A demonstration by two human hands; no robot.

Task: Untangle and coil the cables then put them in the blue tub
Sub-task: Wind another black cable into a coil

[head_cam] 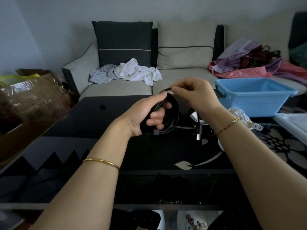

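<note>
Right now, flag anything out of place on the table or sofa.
Loose cables lie in a tangled heap on the table near the blue tub, not yet coiled. Crumpled cloths lie dumped on the sofa seat. Nothing looks damaged or spilled.

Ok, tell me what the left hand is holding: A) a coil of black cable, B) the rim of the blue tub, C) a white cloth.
A: the left hand grips a coil of black cable, and the right hand pinches its loose end.
</note>
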